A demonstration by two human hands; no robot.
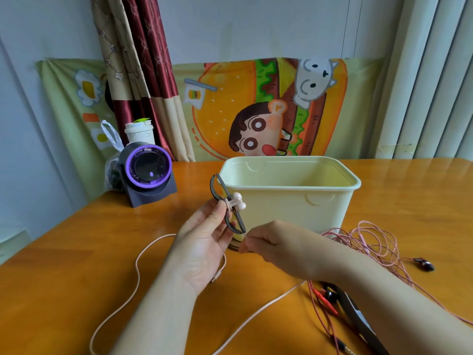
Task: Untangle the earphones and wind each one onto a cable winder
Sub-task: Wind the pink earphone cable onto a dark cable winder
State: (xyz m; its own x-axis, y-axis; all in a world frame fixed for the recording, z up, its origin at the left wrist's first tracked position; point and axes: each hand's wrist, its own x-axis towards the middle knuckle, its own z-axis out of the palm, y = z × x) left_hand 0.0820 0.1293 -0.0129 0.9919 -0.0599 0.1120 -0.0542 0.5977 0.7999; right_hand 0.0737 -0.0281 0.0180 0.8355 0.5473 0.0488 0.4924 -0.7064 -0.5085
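- Centrally in the frame, the left hand [204,244] held a dark grey cable winder [240,221] upright, with thumb and fingertips clamped on its narrow waist.
- Two pale pink earbuds [239,201] sat against that waist, where a few turns of cord were wrapped.
- Just right of it, the right hand [276,244] pinched the pale pink cable [138,265] between thumb and forefinger, directly below the winder's lower end, with the other fingers curled under.
- Slack cable lay on the wooden table [76,252], looping toward the lower left and running off the bottom edge.
- Behind both hands stood a cream plastic bin [289,201].
- At the right, a tangle of reddish-pink earphone cable [371,242] lay on the table beside the bin, with a black earbud [425,264] at its outer edge.
- In the lower right, a dark flat object was partly hidden under the right forearm, and I could not tell what it was.
- At the upper left sat a purple-ringed desk fan [148,170].
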